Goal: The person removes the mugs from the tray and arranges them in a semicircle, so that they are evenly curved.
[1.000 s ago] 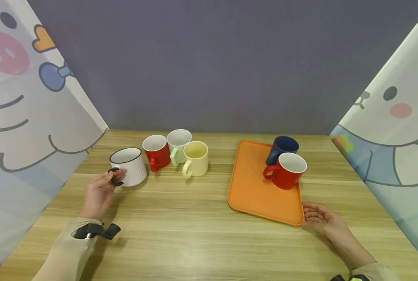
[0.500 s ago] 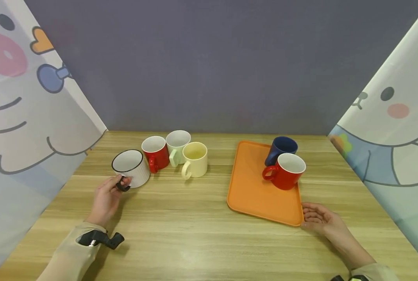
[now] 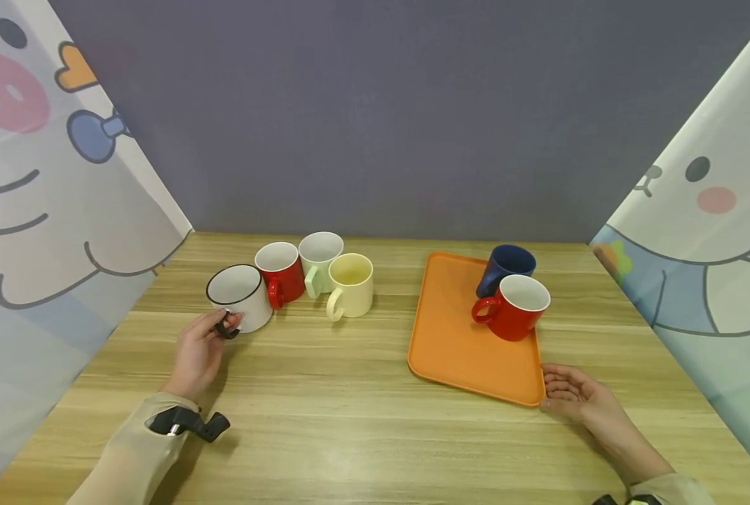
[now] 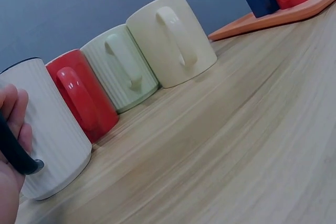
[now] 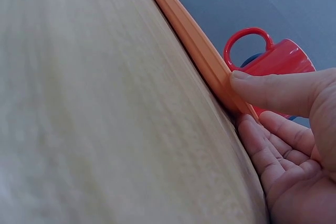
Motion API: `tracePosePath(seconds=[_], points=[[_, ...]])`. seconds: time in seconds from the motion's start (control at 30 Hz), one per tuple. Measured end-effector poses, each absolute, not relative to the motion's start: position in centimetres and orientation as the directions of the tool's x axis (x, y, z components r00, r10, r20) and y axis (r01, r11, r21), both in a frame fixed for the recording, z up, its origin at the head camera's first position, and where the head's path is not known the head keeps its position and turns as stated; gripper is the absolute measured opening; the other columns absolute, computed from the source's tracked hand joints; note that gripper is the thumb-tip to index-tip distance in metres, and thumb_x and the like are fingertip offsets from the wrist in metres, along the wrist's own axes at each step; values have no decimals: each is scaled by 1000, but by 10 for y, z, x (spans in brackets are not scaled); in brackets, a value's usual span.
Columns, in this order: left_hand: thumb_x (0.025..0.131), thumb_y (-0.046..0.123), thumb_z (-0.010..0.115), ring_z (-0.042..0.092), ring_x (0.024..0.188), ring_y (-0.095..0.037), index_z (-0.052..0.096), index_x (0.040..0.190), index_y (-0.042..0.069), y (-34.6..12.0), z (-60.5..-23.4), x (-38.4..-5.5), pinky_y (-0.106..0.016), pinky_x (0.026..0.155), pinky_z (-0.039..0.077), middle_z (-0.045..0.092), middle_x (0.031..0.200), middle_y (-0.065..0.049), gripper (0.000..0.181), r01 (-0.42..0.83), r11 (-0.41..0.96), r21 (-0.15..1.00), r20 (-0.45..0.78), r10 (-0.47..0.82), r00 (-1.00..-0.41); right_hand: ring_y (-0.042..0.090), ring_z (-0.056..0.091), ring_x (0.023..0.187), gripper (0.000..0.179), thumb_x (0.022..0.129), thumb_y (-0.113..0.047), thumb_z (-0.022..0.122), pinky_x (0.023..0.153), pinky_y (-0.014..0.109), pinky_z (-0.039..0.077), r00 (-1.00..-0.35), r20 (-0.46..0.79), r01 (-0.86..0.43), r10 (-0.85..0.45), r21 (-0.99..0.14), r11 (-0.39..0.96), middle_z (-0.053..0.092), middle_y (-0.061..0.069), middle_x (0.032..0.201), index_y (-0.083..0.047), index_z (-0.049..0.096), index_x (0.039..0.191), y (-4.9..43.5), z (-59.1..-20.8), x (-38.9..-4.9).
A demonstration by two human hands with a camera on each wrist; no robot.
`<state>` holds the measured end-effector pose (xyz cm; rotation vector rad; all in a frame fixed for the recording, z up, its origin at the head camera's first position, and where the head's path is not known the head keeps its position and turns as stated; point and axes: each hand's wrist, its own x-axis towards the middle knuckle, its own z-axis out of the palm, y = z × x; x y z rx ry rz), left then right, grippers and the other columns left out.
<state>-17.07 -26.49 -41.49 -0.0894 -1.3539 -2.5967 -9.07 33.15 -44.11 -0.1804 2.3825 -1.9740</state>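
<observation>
White mug (image 3: 253, 308) with a black rim: I have it at the left end of a row of mugs, toward the back left of the wooden table (image 3: 350, 428). My left hand (image 3: 198, 354) grips it by its black handle (image 3: 228, 328), fingers curled through and the thumb on the outside. From the pictures I cannot tell whether its base rests on the wood. It stands just beside a red mug (image 3: 291, 279), and I can't make out whether the two touch.

Past the red one, going right, come a pale green mug (image 3: 316, 272) and a yellow mug (image 3: 359, 298), close together, the yellow standing a little nearer to me. All three turn their handles to the front.

Well apart on the right lies an orange tray (image 3: 451, 351). My right hand (image 3: 582, 400) holds its near right corner lightly between thumb and fingers, as the right wrist view shows. On the tray's right part are a blue mug (image 3: 507, 263) and, in front of it, a second red mug (image 3: 516, 315), both upright, handles toward the left. Behind everything rises a plain grey wall (image 3: 375, 126), with cartoon-printed sheets (image 3: 41, 210) at either side.
</observation>
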Motion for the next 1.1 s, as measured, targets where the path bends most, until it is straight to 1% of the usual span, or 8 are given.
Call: tracePosePath(seconds=[0.2,0.43,0.63,0.83,0.93,1.1], points=[[104,-3,42,70,76,-13,72,76,2,-262,-412,-173,-21,82,52,69,72,-5,41,198,-536,821,122,-174,-977,10,64,92,50,82,14,70,79,20,54,-992,45,-65,-114,-983,172,65,0,106,13,51,128,331,-441,-91],[104,-2,42,69,77,-12,71,76,3,-259,-411,-174,-21,81,52,69,74,-4,41,191,-499,846,112,-184,-976,10,64,92,50,81,14,70,79,20,54,-993,50,-67,-109,-985,160,65,0,106,12,52,128,331,-440,-90],[104,-2,42,70,77,-12,71,75,2,-259,-413,-174,-21,81,53,69,74,-5,41,191,-507,841,109,-187,-976,10,64,92,50,81,14,71,79,20,54,-993,49,-67,-105,-983,170,65,0,106,13,52,128,331,-441,-90],[104,-1,43,70,80,-12,72,79,3,-261,-413,-173,-21,83,52,70,78,-5,38,186,-506,842,123,-156,-980,10,64,92,49,82,14,70,79,20,54,-993,50,-68,-107,-983,168,65,0,106,11,53,127,331,-440,-91],[104,1,45,70,82,-12,73,81,4,-264,-412,-172,-20,84,52,72,81,-4,37,168,-494,853,119,-128,-985,10,64,92,49,82,14,70,80,20,54,-992,51,-70,-117,-984,163,65,0,106,13,52,128,332,-440,-92],[105,6,46,70,83,-11,74,87,7,-273,-410,-169,-21,82,54,73,85,-4,33,105,-485,868,69,-91,-993,10,64,92,51,82,13,70,80,20,54,-993,39,-58,-111,-984,168,65,1,106,15,50,128,331,-440,-91]])
